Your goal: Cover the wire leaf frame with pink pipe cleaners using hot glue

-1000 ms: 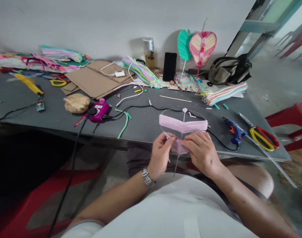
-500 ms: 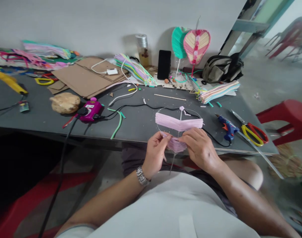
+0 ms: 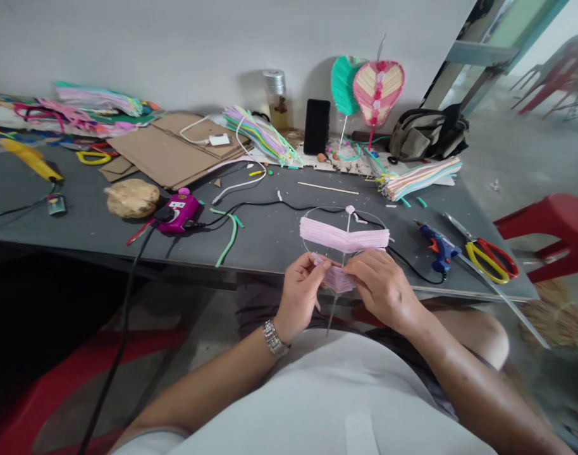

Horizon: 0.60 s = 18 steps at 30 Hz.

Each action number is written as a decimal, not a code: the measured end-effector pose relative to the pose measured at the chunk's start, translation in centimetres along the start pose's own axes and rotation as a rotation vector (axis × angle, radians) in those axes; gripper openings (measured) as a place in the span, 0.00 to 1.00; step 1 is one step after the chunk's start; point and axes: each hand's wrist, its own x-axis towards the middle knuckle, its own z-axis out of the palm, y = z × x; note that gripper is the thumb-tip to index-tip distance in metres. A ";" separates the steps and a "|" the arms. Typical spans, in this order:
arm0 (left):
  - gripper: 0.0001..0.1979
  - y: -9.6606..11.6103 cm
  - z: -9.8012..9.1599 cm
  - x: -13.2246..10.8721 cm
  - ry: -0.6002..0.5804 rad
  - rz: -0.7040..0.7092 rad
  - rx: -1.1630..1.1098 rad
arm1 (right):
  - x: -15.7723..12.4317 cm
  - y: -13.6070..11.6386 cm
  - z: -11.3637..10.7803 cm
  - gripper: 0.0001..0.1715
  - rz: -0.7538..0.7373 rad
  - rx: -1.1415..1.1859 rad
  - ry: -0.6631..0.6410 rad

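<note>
Both hands are at a wire fan frame (image 3: 331,316), a thin loop with a centre stem, which reaches over the table's front edge. Pale pink pipe cleaners lie across it in an upper band (image 3: 343,237) and a lower band (image 3: 339,281). My left hand (image 3: 298,291), with a watch on the wrist, pinches a pink pipe cleaner (image 3: 317,258) at the left of the lower band. Opposite it, the fingers of my right hand (image 3: 386,287) are closed on the same pipe cleaner near the stem. My fingers hide part of the lower band. A pink knob (image 3: 350,210) tops the stem.
Right of the frame lie a blue glue gun (image 3: 441,249) and scissors (image 3: 492,259). Behind are pipe cleaner bundles (image 3: 422,178), a phone (image 3: 316,126), finished fans (image 3: 379,95) and a bag (image 3: 429,133). Leftward sit a purple power socket (image 3: 179,213) and cardboard (image 3: 170,148).
The view has shifted slightly, so the scene sits a little more to the right and lower. Both hands stay at the lower band, with small finger movements on the pipe cleaner.
</note>
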 end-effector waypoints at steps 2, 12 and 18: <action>0.17 0.4 0.1 0.2 -0.008 0.023 0.005 | 0.0 0.0 0.1 0.13 0.011 -0.019 0.028; 0.14 3.2 0.9 4.6 -0.110 0.146 0.193 | 1.8 1.3 -0.3 0.12 -0.027 -0.301 0.120; 0.12 2.7 -0.3 6.1 -0.098 0.151 0.341 | 1.8 2.1 -0.2 0.08 0.121 -0.155 0.205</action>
